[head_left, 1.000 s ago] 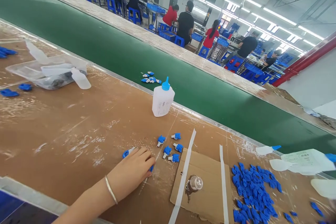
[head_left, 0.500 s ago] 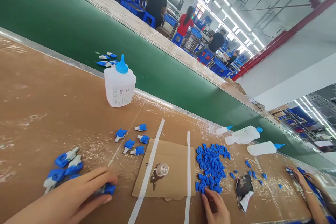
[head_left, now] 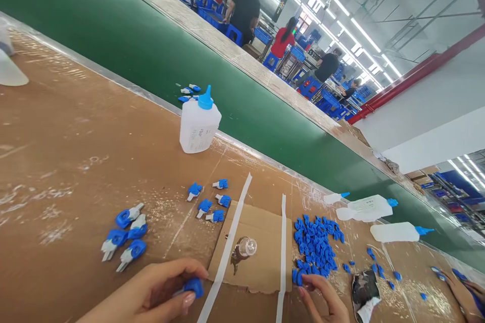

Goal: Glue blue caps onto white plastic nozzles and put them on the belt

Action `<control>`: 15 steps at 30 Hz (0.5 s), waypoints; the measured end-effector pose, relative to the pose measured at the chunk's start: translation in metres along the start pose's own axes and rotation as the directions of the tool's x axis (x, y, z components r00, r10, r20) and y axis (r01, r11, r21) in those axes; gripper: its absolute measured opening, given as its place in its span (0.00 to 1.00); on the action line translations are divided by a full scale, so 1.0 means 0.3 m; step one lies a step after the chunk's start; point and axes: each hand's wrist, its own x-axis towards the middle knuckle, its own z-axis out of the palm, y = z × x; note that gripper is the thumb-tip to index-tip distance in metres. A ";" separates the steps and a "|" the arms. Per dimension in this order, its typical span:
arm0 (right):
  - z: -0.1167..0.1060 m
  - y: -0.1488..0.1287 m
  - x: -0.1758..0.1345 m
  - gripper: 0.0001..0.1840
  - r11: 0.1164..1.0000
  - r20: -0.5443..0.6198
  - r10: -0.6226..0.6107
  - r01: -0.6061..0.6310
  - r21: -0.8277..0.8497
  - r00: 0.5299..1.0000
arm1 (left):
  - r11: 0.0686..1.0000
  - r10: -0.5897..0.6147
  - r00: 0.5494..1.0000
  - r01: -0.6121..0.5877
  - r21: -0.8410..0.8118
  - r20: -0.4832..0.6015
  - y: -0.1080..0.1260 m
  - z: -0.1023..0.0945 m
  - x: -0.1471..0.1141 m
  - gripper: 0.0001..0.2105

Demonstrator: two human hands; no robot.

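My left hand [head_left: 162, 287] is closed around a blue plastic part [head_left: 194, 287], its other end hidden by the fingers. This is just left of a cardboard sheet [head_left: 261, 272] held down by two white tape strips. On the cardboard stands a small clear cup [head_left: 247, 247] beside a dark wet-looking patch. At the near edge of a heap of small blue plastic pieces [head_left: 314, 242], my right hand [head_left: 322, 295] pinches one blue piece [head_left: 299, 277] between thumb and index finger. Several blue-and-grey parts [head_left: 131, 251] lie beyond my left hand, and more [head_left: 204, 206] sit near the cardboard.
A white bottle with a blue nozzle [head_left: 200, 128] stands by the green belt [head_left: 265, 126]; several more bottles [head_left: 396, 232] lie at right. A dark torn scrap [head_left: 364, 290] and loose blue pieces are right of the heap. A co-worker's hand [head_left: 458, 292] is at far right.
My left hand has moved right with the blue part, away from the group of parts and closer to the cardboard. My right hand stays at the heap's edge. The view has shifted left.
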 end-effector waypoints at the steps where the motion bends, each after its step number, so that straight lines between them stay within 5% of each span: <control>1: 0.011 -0.045 0.026 0.10 1.000 0.017 -0.025 0.025 0.001 1.000 | 0.994 -0.040 0.998 0.045 -0.103 0.051 0.000 0.017 0.003 0.23; 8: 0.126 -0.348 0.229 0.05 0.979 0.191 0.005 0.034 -0.202 0.982 | 0.872 -0.124 0.973 0.200 -0.447 0.194 0.122 0.075 0.016 0.26; 15: 0.132 -0.406 0.332 0.07 0.939 0.339 0.082 0.041 -0.341 0.937 | 0.850 -0.073 0.972 0.177 -0.497 0.222 0.111 0.050 0.002 0.23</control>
